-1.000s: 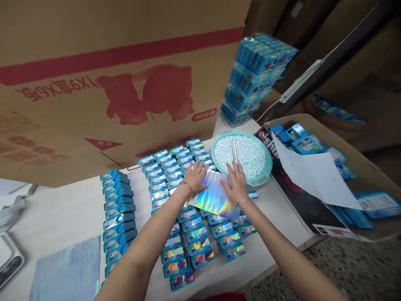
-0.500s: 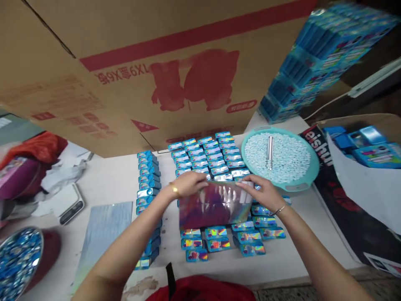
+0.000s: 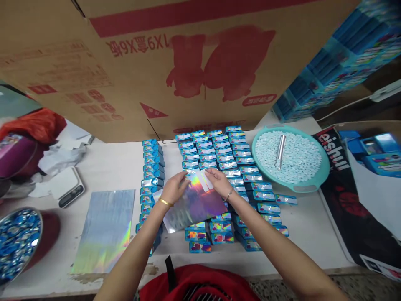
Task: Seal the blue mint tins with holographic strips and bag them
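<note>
A shiny holographic sheet (image 3: 197, 205) is tilted above the rows of small blue tins (image 3: 222, 238). My left hand (image 3: 174, 187) holds its upper left part, fingers closed on the edge. My right hand (image 3: 218, 182) pinches the sheet near its top right corner, beside white strips (image 3: 205, 182) on the sheet. A separate column of blue tins (image 3: 152, 167) stands left of the main rows, partly behind my left wrist. Another holographic sheet (image 3: 106, 230) lies flat on the table at the left.
A turquoise basin (image 3: 324, 167) of pale pellets with a metal scoop (image 3: 280, 152) stands right. Cardboard boxes (image 3: 131, 83) rise behind, beside stacked blue packs (image 3: 328, 71). A white scale (image 3: 67, 184) and a red bucket (image 3: 46, 234) are left; an open box (image 3: 376, 125) is far right.
The sheet has moved left and turned, its lower edge now slanting. My hands have come closer together, the right one moving left. The camera view has shifted slightly.
</note>
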A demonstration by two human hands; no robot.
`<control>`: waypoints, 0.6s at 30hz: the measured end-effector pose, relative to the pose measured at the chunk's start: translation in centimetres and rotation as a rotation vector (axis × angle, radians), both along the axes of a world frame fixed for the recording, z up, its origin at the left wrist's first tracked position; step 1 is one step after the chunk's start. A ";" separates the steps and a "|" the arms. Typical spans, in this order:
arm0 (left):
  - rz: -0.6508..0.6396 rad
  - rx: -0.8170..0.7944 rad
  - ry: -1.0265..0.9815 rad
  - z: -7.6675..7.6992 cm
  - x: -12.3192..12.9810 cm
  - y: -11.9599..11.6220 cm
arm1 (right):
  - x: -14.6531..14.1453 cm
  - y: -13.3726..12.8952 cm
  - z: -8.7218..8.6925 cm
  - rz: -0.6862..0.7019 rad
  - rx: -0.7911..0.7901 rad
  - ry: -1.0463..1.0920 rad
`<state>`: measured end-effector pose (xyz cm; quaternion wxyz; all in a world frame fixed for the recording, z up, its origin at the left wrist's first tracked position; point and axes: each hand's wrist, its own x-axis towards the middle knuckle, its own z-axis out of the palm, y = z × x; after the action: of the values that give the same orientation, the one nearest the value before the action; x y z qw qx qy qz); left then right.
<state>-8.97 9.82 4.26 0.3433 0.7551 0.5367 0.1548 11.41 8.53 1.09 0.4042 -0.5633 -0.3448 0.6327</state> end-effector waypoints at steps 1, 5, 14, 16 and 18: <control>0.000 0.016 0.013 0.2 0.4 0.8 | -0.2 0.6 0.0 -0.003 -0.004 0.015; -0.018 -0.014 0.197 0.9 1.3 3.9 | -1.2 2.8 -1.0 -0.016 -0.001 0.031; -0.062 -0.004 0.418 -0.9 -1.6 9.1 | -5.7 6.6 -4.7 -0.092 0.100 -0.089; -0.072 0.091 0.408 -1.8 -2.8 9.3 | -6.5 6.8 -5.1 -0.078 0.135 -0.128; -0.101 0.175 0.397 -2.7 -3.5 9.2 | -7.1 6.9 -5.4 -0.065 0.157 -0.146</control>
<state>-12.45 19.04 1.61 0.1714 0.8236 0.5397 0.0315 4.32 15.39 -4.29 0.4410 -0.5854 -0.4034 0.5478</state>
